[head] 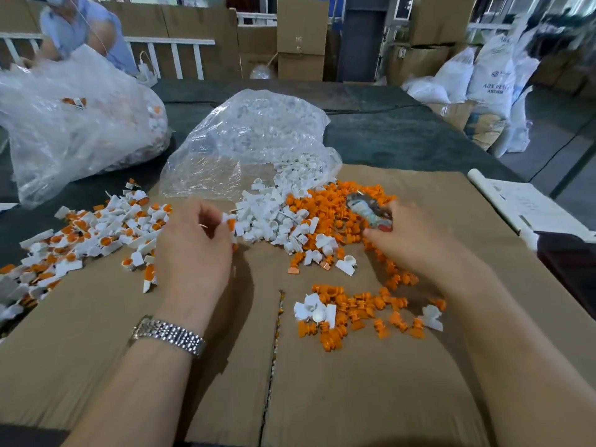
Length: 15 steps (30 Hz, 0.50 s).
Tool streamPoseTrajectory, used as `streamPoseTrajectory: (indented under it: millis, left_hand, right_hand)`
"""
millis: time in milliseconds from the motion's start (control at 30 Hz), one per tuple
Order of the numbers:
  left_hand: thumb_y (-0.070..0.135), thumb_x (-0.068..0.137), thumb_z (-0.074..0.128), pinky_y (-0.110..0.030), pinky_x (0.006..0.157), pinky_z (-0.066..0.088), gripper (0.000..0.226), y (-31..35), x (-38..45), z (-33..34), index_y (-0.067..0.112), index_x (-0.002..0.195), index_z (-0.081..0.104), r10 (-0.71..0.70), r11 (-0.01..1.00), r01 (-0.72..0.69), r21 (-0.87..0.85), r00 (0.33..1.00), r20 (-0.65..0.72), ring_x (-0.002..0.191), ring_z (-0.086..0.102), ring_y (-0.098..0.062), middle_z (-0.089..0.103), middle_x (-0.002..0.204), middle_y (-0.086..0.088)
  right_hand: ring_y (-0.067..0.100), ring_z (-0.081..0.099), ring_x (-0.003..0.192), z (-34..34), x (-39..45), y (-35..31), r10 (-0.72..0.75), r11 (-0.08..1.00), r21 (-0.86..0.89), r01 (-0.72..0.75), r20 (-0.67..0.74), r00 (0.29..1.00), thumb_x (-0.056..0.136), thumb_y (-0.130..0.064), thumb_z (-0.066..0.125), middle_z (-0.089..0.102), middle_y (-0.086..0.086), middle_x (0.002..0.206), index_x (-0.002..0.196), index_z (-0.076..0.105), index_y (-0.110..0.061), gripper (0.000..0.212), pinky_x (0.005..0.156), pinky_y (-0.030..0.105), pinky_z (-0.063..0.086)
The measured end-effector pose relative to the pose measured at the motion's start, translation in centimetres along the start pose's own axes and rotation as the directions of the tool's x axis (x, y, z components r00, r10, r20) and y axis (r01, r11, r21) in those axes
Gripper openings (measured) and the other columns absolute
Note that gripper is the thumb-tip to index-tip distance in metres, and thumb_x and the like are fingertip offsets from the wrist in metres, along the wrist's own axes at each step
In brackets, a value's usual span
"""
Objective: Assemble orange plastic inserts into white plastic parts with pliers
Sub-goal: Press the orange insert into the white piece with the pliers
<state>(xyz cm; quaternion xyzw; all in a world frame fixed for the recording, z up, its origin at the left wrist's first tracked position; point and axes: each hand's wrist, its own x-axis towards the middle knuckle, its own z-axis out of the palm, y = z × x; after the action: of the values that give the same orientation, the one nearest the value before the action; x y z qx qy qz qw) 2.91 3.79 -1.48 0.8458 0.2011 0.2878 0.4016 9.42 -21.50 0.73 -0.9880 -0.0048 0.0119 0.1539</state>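
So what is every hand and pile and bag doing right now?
Left hand: pinches a white part with an orange insert.
Right hand: grips the pliers.
Clear bag: open, white parts spilling onto the cardboard.
Orange inserts: loose in a heap beside the white parts.
Finished pieces: piled at left, orange already inside.
Big bag: lying at far left, holding more pieces.

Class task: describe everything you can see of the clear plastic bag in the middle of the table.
The clear plastic bag is thin, crinkled film, slumped in a mound on the dark table, its front edge lying on the cardboard sheet. Its mouth lies open toward the person, and small white plastic parts spill from it onto the cardboard. More white pieces show dimly through the film. Neither hand touches it.
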Motion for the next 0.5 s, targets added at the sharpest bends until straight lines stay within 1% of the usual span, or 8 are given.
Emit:
streamPoseTrajectory:
  millis: [100,167,200,233,267,333,400,500]
  left_hand:
    - [0.009,0.093,0.065,-0.04,0.073,0.046,0.018,-0.7,0.4,-0.2,0.018,0.107,0.063,0.05,0.981,-0.044,0.191,0.998,-0.025,0.093,0.06,-0.028,0.055,0.121,-0.007]
    - [0.009,0.091,0.064,-0.038,0.072,0.045,0.023,-0.8,0.3,-0.1,0.018,0.112,0.062,0.107,0.976,-0.105,0.19,0.994,-0.001,0.089,0.06,-0.027,0.049,0.127,-0.009]
    - [0.009,0.091,0.064,-0.036,0.073,0.047,0.023,-0.6,0.2,0.0,0.02,0.111,0.061,0.15,0.977,-0.153,0.148,0.988,0.029,0.085,0.06,-0.02,0.051,0.125,-0.006]
    - [0.01,0.091,0.065,-0.027,0.072,0.048,0.02,-0.3,-0.1,0.2,0.023,0.107,0.062,0.187,0.976,-0.194,0.094,0.979,0.082,0.082,0.06,-0.01,0.054,0.12,0.0]
    - [0.012,0.092,0.066,-0.014,0.069,0.045,0.018,0.0,-0.4,0.4,0.026,0.102,0.062,0.211,0.974,-0.221,0.045,0.964,0.158,0.082,0.059,-0.004,0.058,0.113,0.005]
    - [0.015,0.094,0.068,-0.005,0.067,0.042,0.015,0.4,-1.0,0.9,0.03,0.095,0.065,0.257,0.963,-0.269,-0.008,0.911,0.321,0.088,0.057,0.005,0.061,0.102,0.013]
    - [0.016,0.093,0.069,-0.007,0.069,0.04,0.015,0.4,-1.4,1.5,0.031,0.092,0.068,0.311,0.941,-0.338,-0.005,0.86,0.405,0.089,0.055,0.002,0.06,0.097,0.013]
    - [0.021,0.094,0.071,-0.008,0.072,0.04,0.012,0.3,-1.5,1.9,0.033,0.095,0.067,0.33,0.921,-0.388,0.038,0.828,0.453,0.088,0.055,0.002,0.058,0.099,0.017]
  right_hand:
    - [0.035,0.052,0.12,1.5,0.3,0.8,0.023,0.994,-0.102,-0.03,-0.073,0.997,0.09,-0.059,0.061,0.056,0.011,0.128,0.129,0.051,-0.018,0.058,0.098,0.048,0.041]
    - [0.035,0.051,0.119,2.0,0.2,0.9,0.008,0.989,-0.147,-0.02,-0.083,0.997,0.088,-0.064,0.06,0.055,0.012,0.127,0.127,0.052,-0.018,0.06,0.095,0.048,0.038]
    - [0.036,0.051,0.12,2.2,0.2,1.0,-0.002,0.987,-0.158,-0.011,-0.081,0.997,0.088,-0.064,0.06,0.055,0.013,0.128,0.127,0.052,-0.018,0.06,0.096,0.048,0.038]
    - [0.036,0.05,0.122,2.4,0.2,0.9,-0.006,0.987,-0.163,-0.007,-0.081,0.997,0.088,-0.065,0.06,0.053,0.014,0.13,0.127,0.052,-0.018,0.061,0.097,0.049,0.038]
    - [0.037,0.048,0.125,2.5,0.2,0.8,-0.007,0.987,-0.163,-0.006,-0.08,0.997,0.089,-0.065,0.059,0.052,0.015,0.134,0.129,0.051,-0.018,0.063,0.099,0.05,0.037]
    - [0.036,0.043,0.131,2.7,0.2,0.7,-0.014,0.988,-0.152,0.002,-0.077,0.997,0.089,-0.066,0.058,0.048,0.015,0.14,0.134,0.049,-0.018,0.067,0.102,0.051,0.036]
    - [0.035,0.041,0.134,2.7,0.2,0.6,-0.029,0.993,-0.121,0.02,-0.072,0.997,0.089,-0.066,0.058,0.047,0.013,0.141,0.137,0.047,-0.018,0.069,0.104,0.052,0.036]
    - [0.031,0.041,0.132,2.6,-0.1,0.5,-0.075,0.996,-0.057,0.068,-0.125,0.989,0.088,-0.063,0.062,0.046,0.009,0.137,0.136,0.049,-0.021,0.064,0.104,0.051,0.036]
